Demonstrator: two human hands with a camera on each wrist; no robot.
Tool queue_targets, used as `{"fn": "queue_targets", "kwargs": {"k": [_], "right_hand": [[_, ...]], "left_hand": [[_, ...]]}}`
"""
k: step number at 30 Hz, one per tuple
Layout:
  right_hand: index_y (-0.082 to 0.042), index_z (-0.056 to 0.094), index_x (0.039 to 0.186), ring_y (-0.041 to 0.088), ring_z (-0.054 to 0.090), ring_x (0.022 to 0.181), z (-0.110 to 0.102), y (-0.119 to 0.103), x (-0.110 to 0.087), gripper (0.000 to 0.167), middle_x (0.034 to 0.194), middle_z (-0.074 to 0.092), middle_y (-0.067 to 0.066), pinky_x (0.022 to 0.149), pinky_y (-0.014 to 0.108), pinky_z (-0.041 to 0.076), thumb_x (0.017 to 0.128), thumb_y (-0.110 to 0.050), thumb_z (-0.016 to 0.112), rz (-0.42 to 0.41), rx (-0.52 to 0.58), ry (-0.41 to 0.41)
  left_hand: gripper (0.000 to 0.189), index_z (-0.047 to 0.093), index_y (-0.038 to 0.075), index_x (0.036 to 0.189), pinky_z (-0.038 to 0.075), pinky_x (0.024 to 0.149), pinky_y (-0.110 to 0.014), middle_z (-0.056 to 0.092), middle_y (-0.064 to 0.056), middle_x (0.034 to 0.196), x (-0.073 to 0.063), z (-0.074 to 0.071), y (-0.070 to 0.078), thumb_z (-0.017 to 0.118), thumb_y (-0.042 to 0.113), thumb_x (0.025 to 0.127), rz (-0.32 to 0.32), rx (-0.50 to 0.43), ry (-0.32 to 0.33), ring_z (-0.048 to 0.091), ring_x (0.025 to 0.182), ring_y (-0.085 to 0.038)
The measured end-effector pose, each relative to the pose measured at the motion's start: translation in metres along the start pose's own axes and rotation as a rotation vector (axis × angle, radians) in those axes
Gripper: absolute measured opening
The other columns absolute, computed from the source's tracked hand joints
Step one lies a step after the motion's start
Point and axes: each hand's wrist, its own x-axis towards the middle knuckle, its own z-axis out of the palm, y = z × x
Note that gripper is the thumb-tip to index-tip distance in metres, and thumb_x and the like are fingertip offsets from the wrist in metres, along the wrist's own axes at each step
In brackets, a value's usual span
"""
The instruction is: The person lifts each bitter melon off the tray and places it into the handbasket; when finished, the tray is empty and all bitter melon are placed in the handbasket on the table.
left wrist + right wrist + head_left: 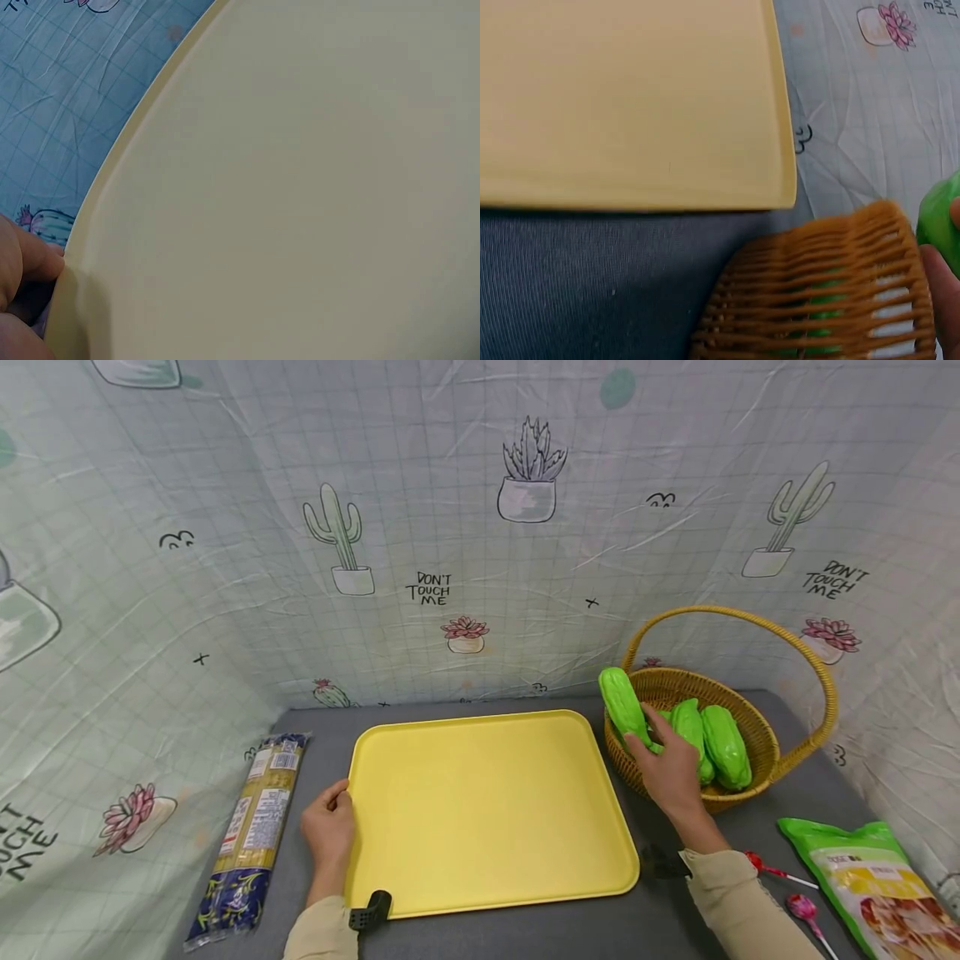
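My right hand (pixel 670 770) grips a bright green bitter melon (pixel 622 700), glossy and ridged, at its lower end. It is held tilted over the left rim of a wicker basket (pixel 765 739) with a tall handle. Several more green bitter melons (pixel 725 745) lie inside the basket. In the right wrist view, only part of the held bitter melon (pixel 939 223) shows at the right edge. A yellow rectangular tray (pixel 487 818) lies in the middle of the table. My left hand (pixel 330 827) holds the tray's left rim with curled fingers, and its fingertip (pixel 51 264) meets the edge.
Left of the tray lies a long pack of dry noodles (pixel 255 831). At the front right are a red lollipop (pixel 757 862), a pink lollipop (pixel 804 908) and a green-topped food bag (pixel 873 885). A patterned curtain (pixel 465 552) hangs behind the grey table (pixel 517 935).
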Motion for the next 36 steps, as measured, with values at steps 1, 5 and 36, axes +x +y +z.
{"fn": "queue_targets", "kwargs": {"k": [1,5,36], "right_hand": [[-0.001,0.049,0.15,0.05,0.067,0.107,-0.001,0.002,0.0,0.057,0.135,0.061,0.032,0.071,0.053,0.059,0.098,-0.014,0.069,0.003,-0.007,0.009],[-0.003,0.052,0.149,0.048,0.069,0.103,-0.005,0.007,-0.001,0.056,0.13,0.065,0.031,0.069,0.047,0.058,0.097,-0.014,0.07,0.033,-0.026,0.045],[0.001,0.065,0.133,0.015,0.036,0.039,-0.004,0.017,0.003,0.047,0.044,0.045,0.001,0.046,0.031,0.03,0.094,-0.023,0.074,0.024,-0.265,0.002]], "left_hand": [[0.03,0.07,-0.005,0.126,0.039,0.063,-0.003,0.069,-0.03,0.124,0.0,0.0,0.0,0.051,0.004,0.104,-0.002,0.002,-0.001,0.068,0.108,-0.042],[0.03,0.07,-0.005,0.126,0.038,0.064,-0.002,0.069,-0.029,0.125,0.0,0.0,0.0,0.051,0.004,0.104,-0.004,0.004,-0.007,0.068,0.109,-0.042],[0.031,0.069,-0.005,0.127,0.038,0.065,-0.002,0.067,-0.03,0.128,0.0,0.0,-0.002,0.052,0.005,0.104,-0.019,-0.003,-0.028,0.066,0.114,-0.042]]}}
